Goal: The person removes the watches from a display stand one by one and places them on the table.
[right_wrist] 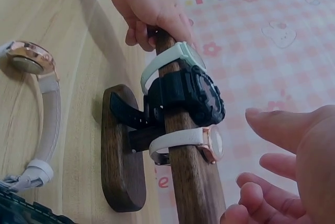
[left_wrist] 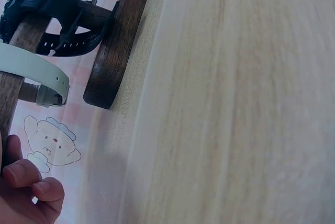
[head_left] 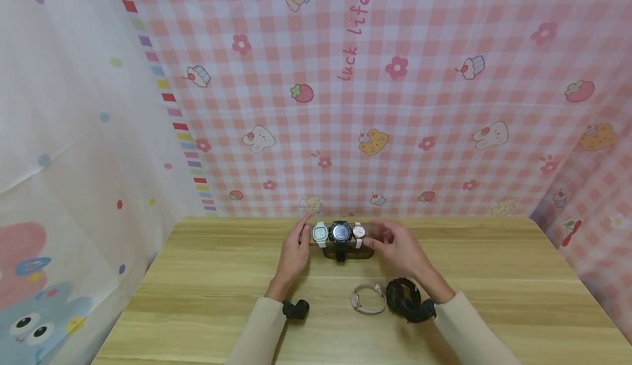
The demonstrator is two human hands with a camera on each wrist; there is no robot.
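You are viewing a table [head_left: 197, 288]; behind it, a pink cloth [head_left: 434, 104] is hanging, showing flowers [head_left: 397, 67], strawberries [head_left: 303, 94] and "luck life" lettering [head_left: 348, 64]. At your left, a white cloth [head_left: 84, 145] is hanging, bearing coloured dots [head_left: 116, 62].

Pale wooden table [head_left: 197, 288] here, grain running side to side, and up at twelve o'clock, near the far edge, it's the dark stand [right_wrist: 121, 150]! At five from that, a white-strapped watch [head_left: 354, 299]; just to its three, a black watch [head_left: 392, 297]!
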